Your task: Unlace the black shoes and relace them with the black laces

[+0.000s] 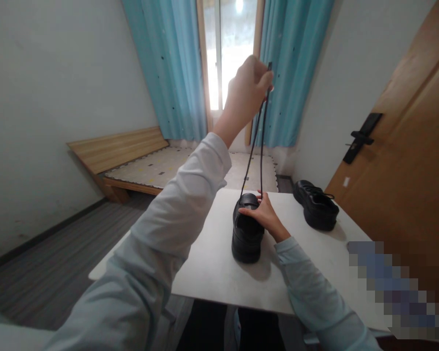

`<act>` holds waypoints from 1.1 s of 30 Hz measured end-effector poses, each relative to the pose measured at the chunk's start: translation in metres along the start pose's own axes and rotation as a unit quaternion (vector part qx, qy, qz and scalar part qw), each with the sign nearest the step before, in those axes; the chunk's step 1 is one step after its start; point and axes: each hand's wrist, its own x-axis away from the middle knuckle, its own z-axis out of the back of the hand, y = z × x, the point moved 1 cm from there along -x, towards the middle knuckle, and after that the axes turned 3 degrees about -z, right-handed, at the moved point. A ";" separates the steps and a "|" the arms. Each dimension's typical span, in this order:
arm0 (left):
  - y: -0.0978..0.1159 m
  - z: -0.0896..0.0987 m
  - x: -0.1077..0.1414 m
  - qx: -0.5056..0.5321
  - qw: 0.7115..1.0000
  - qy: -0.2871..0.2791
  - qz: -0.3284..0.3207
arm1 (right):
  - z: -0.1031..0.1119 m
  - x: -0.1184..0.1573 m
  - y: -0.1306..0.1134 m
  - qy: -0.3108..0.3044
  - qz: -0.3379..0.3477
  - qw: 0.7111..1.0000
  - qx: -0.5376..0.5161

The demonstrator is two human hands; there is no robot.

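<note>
Below centre frame, on the counter (205, 273), your black shoe (246, 241) should handle light and firm; grip its upper, where your right hand (266, 213) clasps, fingers partly spread. Your left hand's (246, 87) fingers pinch the thin, limp lace (262, 146), upper centre.

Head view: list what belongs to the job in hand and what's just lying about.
Job in hand:
black shoe, right hand on it
black laces, held up by left hand
white table beneath

Lying about:
second shoe, untouched
bed
</note>
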 end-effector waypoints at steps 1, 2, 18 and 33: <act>-0.005 0.002 -0.001 -0.011 1.000 0.017 0.003 | -0.001 0.000 0.000 0.002 -0.001 1.000 -0.007; -0.011 0.004 -0.002 -0.022 0.999 0.036 0.008 | -0.001 0.001 0.000 0.004 -0.002 1.000 -0.015; -0.161 -0.009 0.121 0.084 0.960 0.012 0.268 | 0.001 0.005 -0.010 0.008 0.094 0.995 0.020; -0.172 -0.056 0.215 0.084 0.967 -0.119 0.210 | -0.001 0.002 -0.007 -0.063 0.126 0.983 0.117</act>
